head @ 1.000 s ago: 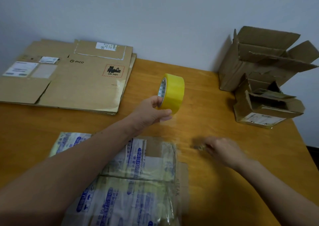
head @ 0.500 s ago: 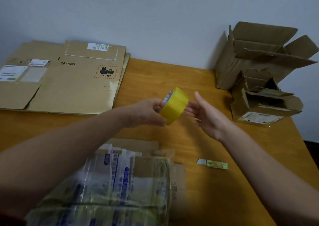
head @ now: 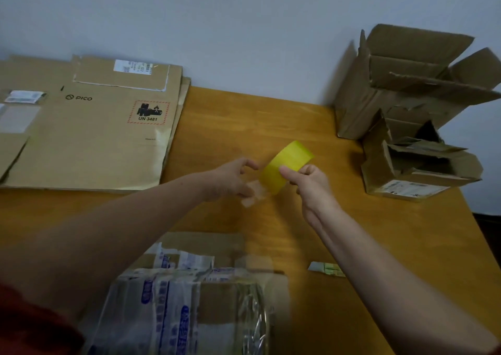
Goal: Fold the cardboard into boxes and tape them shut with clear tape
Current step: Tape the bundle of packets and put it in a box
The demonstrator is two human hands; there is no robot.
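Taping step. Gripping tape roll [head: 287, 165] with right hand [head: 311, 189], mid-air over surface [head: 271, 116]; pinching loose end [head: 253, 195] with left hand [head: 233, 178]. Next: pull out a strip, lay along seam of box [head: 195, 300] below hands.

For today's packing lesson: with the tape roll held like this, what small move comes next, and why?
Probably pull the left hand away to unroll more: it pinches the short loose end, while the right hand grips the roll.
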